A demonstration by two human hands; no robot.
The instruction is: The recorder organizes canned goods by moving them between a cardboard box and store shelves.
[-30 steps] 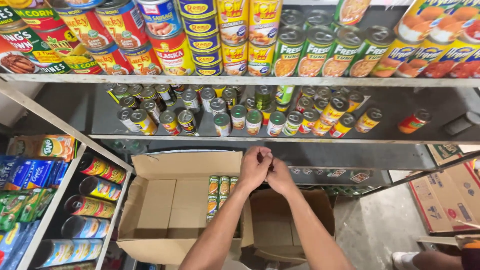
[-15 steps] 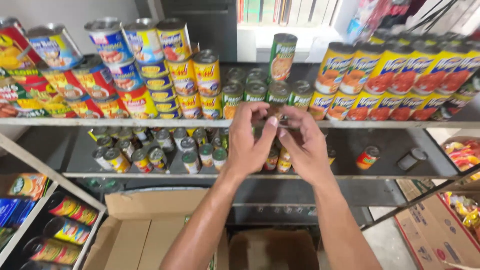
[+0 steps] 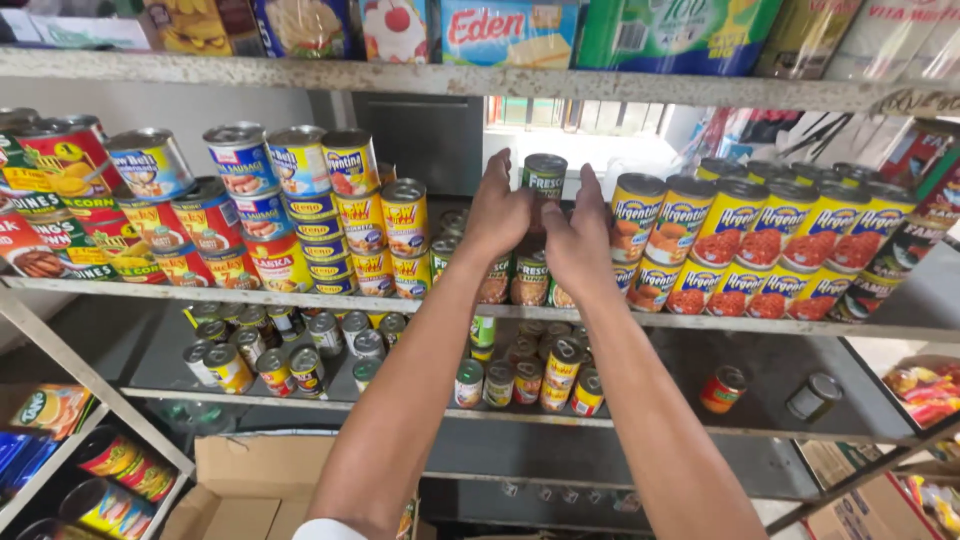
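Can (image 3: 545, 178) stands upright on top of the stacked cans, mid-shelf (image 3: 300, 298) — held between left hand (image 3: 497, 212) and right hand (image 3: 580, 240), both closed on its sides; neither hand clearly nearer.

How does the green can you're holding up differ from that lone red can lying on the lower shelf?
The green can stands upright, held up between the left hand and right hand; the red can lies tipped on the lower shelf, untouched. The green can is atop stacked cans on the middle shelf; the red one sits alone, apart from the rows. Their labels differ: green against red-orange. Both are small round tins with silver lids.
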